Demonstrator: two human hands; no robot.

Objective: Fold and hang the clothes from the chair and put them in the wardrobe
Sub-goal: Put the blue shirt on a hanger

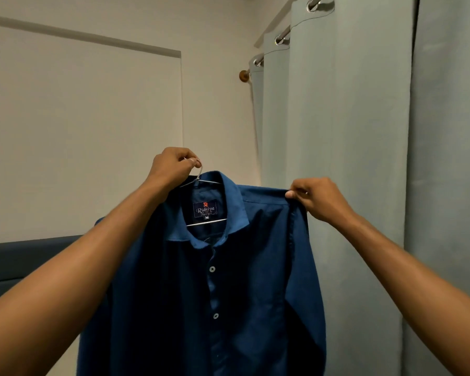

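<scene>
A dark blue button-up shirt (228,280) hangs in front of me on a thin metal hanger (201,180), its collar open and a size label showing inside. My left hand (171,168) is closed around the hanger's hook above the collar. My right hand (318,198) pinches the shirt's right shoulder seam between thumb and fingers, holding it up level. The shirt's lower part runs out of the bottom of the view. The chair and the wardrobe are out of sight.
A pale grey-green curtain (350,131) on a metal rod (282,36) fills the right side. A plain cream wall (92,118) is behind the shirt. A dark blue padded headboard (17,261) sits at lower left.
</scene>
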